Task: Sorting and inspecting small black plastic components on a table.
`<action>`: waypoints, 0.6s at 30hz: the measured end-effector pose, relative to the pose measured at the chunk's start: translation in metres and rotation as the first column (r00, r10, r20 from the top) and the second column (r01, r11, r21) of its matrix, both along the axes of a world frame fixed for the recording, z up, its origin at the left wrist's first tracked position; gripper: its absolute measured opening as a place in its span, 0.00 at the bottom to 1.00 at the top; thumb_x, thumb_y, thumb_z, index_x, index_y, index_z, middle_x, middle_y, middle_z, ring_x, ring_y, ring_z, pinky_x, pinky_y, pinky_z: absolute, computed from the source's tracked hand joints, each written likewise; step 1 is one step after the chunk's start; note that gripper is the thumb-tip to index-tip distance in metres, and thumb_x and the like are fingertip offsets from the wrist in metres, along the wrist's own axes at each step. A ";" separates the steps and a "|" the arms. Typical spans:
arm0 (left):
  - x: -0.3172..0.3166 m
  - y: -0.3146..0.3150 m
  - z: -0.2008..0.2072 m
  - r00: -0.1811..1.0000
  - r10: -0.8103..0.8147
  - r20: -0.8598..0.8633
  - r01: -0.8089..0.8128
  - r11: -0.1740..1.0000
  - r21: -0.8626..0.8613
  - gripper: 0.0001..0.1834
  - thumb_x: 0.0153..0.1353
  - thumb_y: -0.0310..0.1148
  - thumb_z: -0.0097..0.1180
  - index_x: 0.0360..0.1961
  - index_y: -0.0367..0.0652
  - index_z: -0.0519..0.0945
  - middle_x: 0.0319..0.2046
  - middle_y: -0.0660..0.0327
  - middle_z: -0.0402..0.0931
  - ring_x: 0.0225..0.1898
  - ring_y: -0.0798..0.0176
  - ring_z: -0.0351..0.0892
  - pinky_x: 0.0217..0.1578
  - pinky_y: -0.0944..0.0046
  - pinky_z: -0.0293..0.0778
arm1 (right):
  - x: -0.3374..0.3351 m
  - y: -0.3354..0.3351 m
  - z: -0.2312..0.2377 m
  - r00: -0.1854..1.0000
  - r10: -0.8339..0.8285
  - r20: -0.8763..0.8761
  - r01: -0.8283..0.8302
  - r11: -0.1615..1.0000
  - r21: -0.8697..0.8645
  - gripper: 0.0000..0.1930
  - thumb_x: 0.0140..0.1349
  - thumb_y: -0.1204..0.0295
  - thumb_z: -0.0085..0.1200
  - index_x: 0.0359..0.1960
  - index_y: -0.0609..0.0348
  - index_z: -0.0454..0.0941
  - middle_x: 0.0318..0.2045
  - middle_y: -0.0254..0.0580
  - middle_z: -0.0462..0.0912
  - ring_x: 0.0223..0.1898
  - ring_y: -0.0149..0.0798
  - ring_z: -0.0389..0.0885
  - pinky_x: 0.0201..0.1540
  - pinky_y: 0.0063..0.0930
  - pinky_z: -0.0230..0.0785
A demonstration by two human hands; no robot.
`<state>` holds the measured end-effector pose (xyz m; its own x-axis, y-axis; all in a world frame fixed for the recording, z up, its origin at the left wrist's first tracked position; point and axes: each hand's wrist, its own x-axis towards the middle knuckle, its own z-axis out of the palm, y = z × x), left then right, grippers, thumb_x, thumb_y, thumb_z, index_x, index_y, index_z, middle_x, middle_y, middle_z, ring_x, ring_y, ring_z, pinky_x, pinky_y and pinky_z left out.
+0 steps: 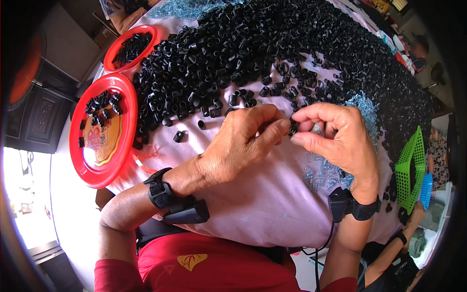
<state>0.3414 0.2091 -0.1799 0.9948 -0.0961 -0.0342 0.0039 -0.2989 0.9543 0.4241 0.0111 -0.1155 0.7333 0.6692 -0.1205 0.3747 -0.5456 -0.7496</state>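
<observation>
In the head view, a small black plastic piece (293, 129) is pinched between the fingertips of the left hand (241, 141) and the right hand (335, 138), both closed narrowly on it, near the heap of black pieces (233, 53) spread far across the pink cloth (253, 204). Two red trays (99, 160) lie at left.

a small home-style piecework workshop: a table under a pink cloth (253, 204) carries a huge heap of small black plastic parts (253, 44) across the upper frame, red sorting trays (78, 146) at left, green and blue baskets (408, 170) at right, another worker's arm lower right.
</observation>
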 end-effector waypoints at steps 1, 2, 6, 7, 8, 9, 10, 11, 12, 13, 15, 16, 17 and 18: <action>0.001 -0.001 -0.002 1.000 -0.002 -0.001 0.002 1.000 0.000 0.16 0.74 0.39 0.51 0.41 0.34 0.81 0.29 0.63 0.80 0.33 0.73 0.77 0.35 0.67 0.75 | -0.001 0.001 -0.005 1.000 -0.002 -0.001 0.002 1.000 0.000 0.10 0.54 0.74 0.70 0.37 0.64 0.86 0.27 0.39 0.86 0.25 0.28 0.83 0.27 0.22 0.73; 0.002 -0.001 -0.005 1.000 0.012 0.010 -0.011 0.997 -0.076 0.17 0.75 0.39 0.52 0.41 0.34 0.81 0.30 0.63 0.80 0.33 0.74 0.77 0.35 0.67 0.75 | -0.001 0.002 -0.013 0.992 0.026 0.122 -0.037 0.995 0.090 0.09 0.55 0.75 0.69 0.37 0.64 0.86 0.27 0.39 0.86 0.25 0.27 0.82 0.27 0.21 0.72; 0.008 -0.002 -0.004 0.998 0.019 0.055 -0.013 0.994 -0.112 0.15 0.74 0.38 0.53 0.42 0.35 0.82 0.32 0.64 0.80 0.34 0.75 0.76 0.36 0.69 0.75 | 0.003 0.001 -0.016 0.976 0.000 0.219 -0.030 0.990 0.137 0.04 0.57 0.76 0.64 0.32 0.65 0.84 0.24 0.40 0.85 0.24 0.28 0.82 0.28 0.23 0.74; 0.010 -0.003 -0.004 0.998 0.018 0.055 -0.012 0.994 -0.112 0.15 0.74 0.38 0.53 0.42 0.35 0.82 0.32 0.64 0.80 0.34 0.75 0.76 0.36 0.69 0.75 | 0.006 -0.003 -0.016 0.990 -0.044 0.137 0.035 0.997 0.066 0.04 0.57 0.76 0.63 0.31 0.65 0.84 0.24 0.41 0.86 0.24 0.29 0.83 0.29 0.25 0.75; 0.014 -0.005 -0.005 0.994 0.022 0.111 -0.021 1.000 -0.011 0.13 0.74 0.37 0.54 0.45 0.37 0.82 0.32 0.62 0.81 0.34 0.74 0.77 0.37 0.69 0.75 | 0.010 -0.007 -0.021 0.983 -0.074 0.170 0.066 0.996 0.053 0.04 0.58 0.75 0.61 0.30 0.65 0.83 0.23 0.42 0.86 0.24 0.30 0.84 0.29 0.27 0.75; 0.017 -0.007 -0.006 0.985 0.021 0.169 -0.036 0.995 0.091 0.13 0.73 0.36 0.55 0.47 0.38 0.83 0.32 0.60 0.81 0.33 0.72 0.78 0.37 0.69 0.75 | 0.015 -0.013 -0.025 0.982 -0.074 0.172 0.066 0.996 0.054 0.04 0.58 0.75 0.61 0.30 0.65 0.83 0.23 0.42 0.86 0.24 0.30 0.84 0.29 0.27 0.75; 0.022 -0.008 -0.015 0.944 0.014 0.328 -0.082 0.978 0.193 0.13 0.67 0.31 0.60 0.51 0.41 0.83 0.38 0.57 0.83 0.39 0.63 0.81 0.43 0.65 0.76 | 0.020 -0.016 -0.028 0.970 -0.049 0.237 0.064 0.996 -0.057 0.04 0.58 0.76 0.61 0.30 0.65 0.83 0.23 0.43 0.86 0.23 0.31 0.84 0.29 0.28 0.74; 0.025 -0.009 -0.020 0.944 0.017 0.330 -0.086 0.977 0.197 0.13 0.67 0.31 0.60 0.51 0.41 0.83 0.38 0.57 0.83 0.39 0.63 0.81 0.43 0.65 0.76 | 0.023 -0.018 -0.031 0.954 -0.016 0.298 0.069 0.984 -0.167 0.05 0.58 0.76 0.60 0.30 0.65 0.83 0.23 0.44 0.86 0.23 0.32 0.84 0.29 0.28 0.74; 0.028 -0.011 -0.023 0.876 -0.104 0.472 -0.121 0.898 0.422 0.14 0.63 0.29 0.61 0.50 0.41 0.84 0.42 0.56 0.82 0.43 0.58 0.80 0.47 0.62 0.75 | 0.024 -0.018 -0.033 0.978 0.011 0.206 0.002 0.998 -0.063 0.05 0.59 0.76 0.58 0.31 0.66 0.83 0.23 0.46 0.86 0.23 0.35 0.85 0.29 0.30 0.74; 0.029 -0.011 -0.025 0.785 -0.254 0.565 -0.192 0.767 0.612 0.16 0.59 0.26 0.63 0.49 0.41 0.84 0.45 0.55 0.82 0.47 0.54 0.79 0.50 0.59 0.75 | 0.024 -0.017 -0.032 0.978 0.013 0.207 0.000 0.998 -0.061 0.05 0.59 0.76 0.58 0.31 0.66 0.83 0.23 0.46 0.86 0.23 0.35 0.85 0.29 0.30 0.74; 0.024 -0.013 -0.021 0.852 -0.244 0.463 -0.102 0.790 0.605 0.17 0.54 0.24 0.63 0.47 0.42 0.84 0.47 0.57 0.80 0.52 0.50 0.75 0.54 0.55 0.72 | 0.024 -0.014 -0.027 0.986 -0.076 0.149 0.078 0.997 -0.007 0.06 0.58 0.76 0.58 0.32 0.67 0.83 0.23 0.49 0.86 0.24 0.39 0.86 0.30 0.32 0.75; 0.023 -0.012 -0.016 0.870 -0.230 0.436 -0.107 0.775 0.622 0.16 0.55 0.25 0.63 0.46 0.42 0.84 0.46 0.56 0.80 0.50 0.50 0.76 0.53 0.56 0.73 | 0.025 -0.017 -0.029 0.986 -0.082 0.148 0.085 0.996 -0.009 0.06 0.58 0.76 0.58 0.32 0.67 0.83 0.23 0.49 0.86 0.24 0.39 0.86 0.30 0.32 0.75; 0.022 -0.010 -0.014 0.887 -0.215 0.409 -0.111 0.760 0.640 0.15 0.55 0.25 0.63 0.45 0.41 0.84 0.44 0.56 0.80 0.48 0.50 0.77 0.51 0.56 0.73 | 0.026 -0.019 -0.031 0.980 -0.078 0.183 0.088 0.995 -0.049 0.06 0.58 0.76 0.58 0.32 0.67 0.83 0.24 0.50 0.86 0.24 0.40 0.86 0.30 0.33 0.75; 0.023 -0.006 -0.016 0.890 -0.188 0.415 -0.103 0.805 0.585 0.13 0.55 0.25 0.63 0.44 0.41 0.84 0.42 0.55 0.79 0.46 0.50 0.77 0.49 0.55 0.74 | 0.027 -0.020 -0.031 0.973 -0.065 0.220 0.086 0.993 -0.084 0.06 0.58 0.76 0.58 0.33 0.67 0.83 0.24 0.50 0.86 0.25 0.41 0.87 0.30 0.33 0.75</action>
